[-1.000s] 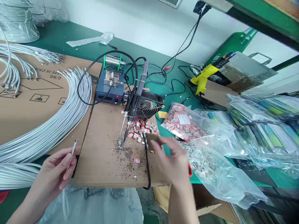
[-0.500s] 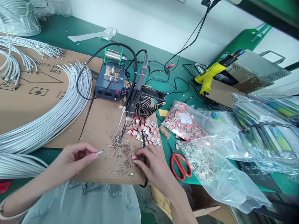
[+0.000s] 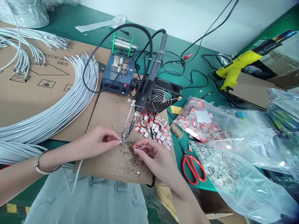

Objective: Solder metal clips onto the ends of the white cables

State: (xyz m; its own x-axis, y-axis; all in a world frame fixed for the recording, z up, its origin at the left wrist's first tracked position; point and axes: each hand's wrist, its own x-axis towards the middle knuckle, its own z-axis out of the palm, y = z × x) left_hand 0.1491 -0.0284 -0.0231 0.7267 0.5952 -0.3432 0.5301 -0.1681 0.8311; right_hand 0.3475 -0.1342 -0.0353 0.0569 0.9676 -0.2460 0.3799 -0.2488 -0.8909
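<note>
My left hand (image 3: 104, 141) pinches the end of a white cable (image 3: 78, 174), whose length hangs down over my lap. Its tip is just below the soldering iron (image 3: 137, 113), close to the solder debris (image 3: 125, 137). Between the thumb and forefinger of my right hand (image 3: 153, 155) is a small red-and-silver USB connector (image 3: 135, 147), held a short way right of the cable tip. The iron is clamped pointing down, beside a thin solder feed tube (image 3: 128, 118). A pile of USB connectors (image 3: 161, 126) lies behind my right hand.
A blue soldering station (image 3: 116, 81) with a solder spool stands behind, next to a black fan (image 3: 161, 98). Red-handled scissors (image 3: 192, 168) and bags of parts (image 3: 201, 119) lie right. A bundle of white cables (image 3: 70, 105) curves at left. A yellow heat gun (image 3: 240, 67) is farther back.
My left hand has moved right and forward, bringing the cable tip near the iron's tip. My right hand keeps the connector, now turned slightly. The view has shifted right.
</note>
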